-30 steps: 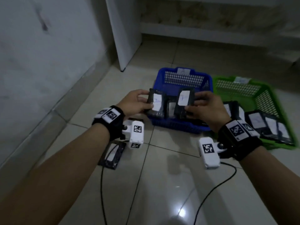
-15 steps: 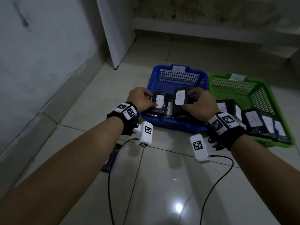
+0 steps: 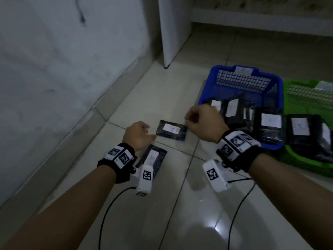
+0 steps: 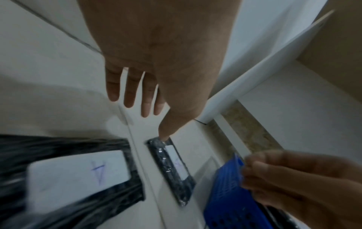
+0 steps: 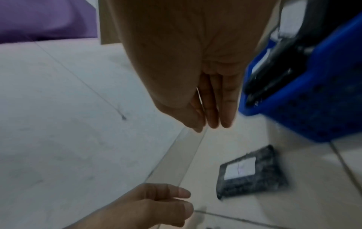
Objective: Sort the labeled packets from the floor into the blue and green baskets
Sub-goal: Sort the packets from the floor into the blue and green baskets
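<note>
A black packet with a white label (image 3: 171, 129) (image 4: 172, 167) (image 5: 250, 172) lies flat on the floor tiles between my hands. My left hand (image 3: 147, 131) (image 4: 150, 122) hovers at its left end, fingers straight and spread, thumb tip at the packet's edge, holding nothing. My right hand (image 3: 189, 120) (image 5: 211, 125) hangs just right of it, fingers together, empty. A second packet marked "A" (image 3: 153, 157) (image 4: 78, 175) lies under my left wrist. The blue basket (image 3: 270, 83) (image 5: 323, 93) holds several labeled packets; the green basket (image 3: 306, 94) beside it holds more.
A wall with a skirting strip (image 3: 72, 134) runs along the left. A white cabinet leg (image 3: 169, 42) stands behind the blue basket. Two black cables (image 3: 108, 210) trail from my wrist cameras over the glossy tiles near me.
Both hands left their packets in the blue basket and drew back to the left. They now hang empty over the packets on the floor. My view has swung left too.
</note>
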